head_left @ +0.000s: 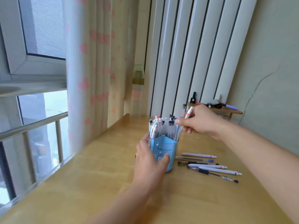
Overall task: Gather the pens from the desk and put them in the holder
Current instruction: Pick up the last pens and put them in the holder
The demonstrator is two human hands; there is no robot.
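A blue pen holder (168, 147) stands on the wooden desk (100, 178), packed with several upright pens (159, 126). My left hand (149, 162) wraps around the holder's left and front side. My right hand (199, 121) hovers at the holder's upper right, pinching a white pen with a red band (189, 112) and a clear pen (182, 117) whose lower ends reach down toward the holder's rim. Several more pens (210, 166) lie flat on the desk just right of the holder.
A curtain with pink hearts (95, 75) hangs at the left beside a window. White vertical panels (194, 54) rise behind the desk. A small wooden shelf (226, 109) at the back right carries small items. A tall clear bottle (137, 92) stands behind the holder.
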